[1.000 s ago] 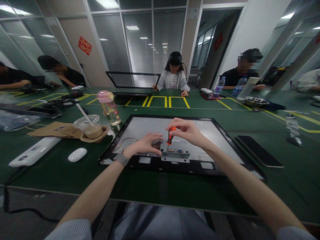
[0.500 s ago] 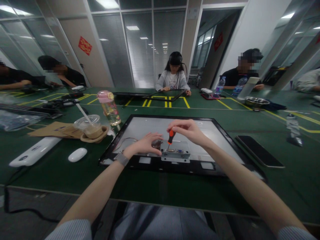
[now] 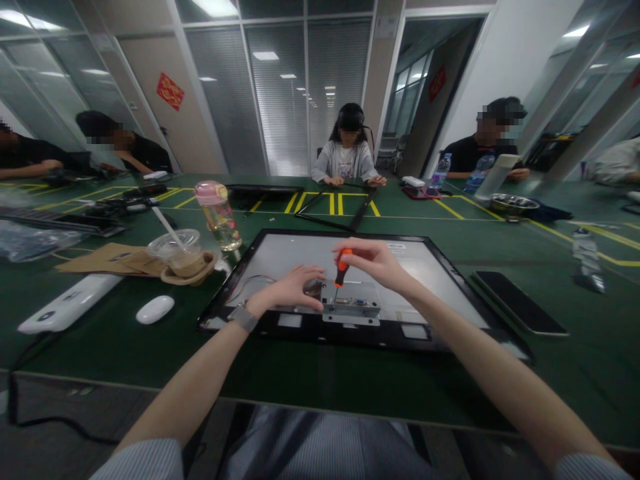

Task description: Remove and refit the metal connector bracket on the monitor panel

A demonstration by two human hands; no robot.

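Note:
A monitor (image 3: 440, 280) lies face down on the green table, its grey metal back up inside a black frame. A small metal port bracket (image 3: 350, 308) sits near its front edge. My right hand (image 3: 377, 261) pinches an orange-handled screwdriver (image 3: 342, 265), held upright with its tip down on the bracket. My left hand (image 3: 290, 288) rests on the monitor back just left of the bracket, fingers curled over a small dark round part (image 3: 313, 288). A watch is on my left wrist.
A black phone (image 3: 517, 301) lies right of the monitor. To the left are a white mouse (image 3: 155, 309), a white bar-shaped device (image 3: 67, 304), an iced drink cup (image 3: 179, 253) on brown paper and a pink-lidded bottle (image 3: 218, 215). Other people sit around the table; one opposite handles a black frame (image 3: 345, 213).
My hands hardly move; the screwdriver shifts slightly in my right fingers. The person opposite has lowered a black frame from upright down onto the table.

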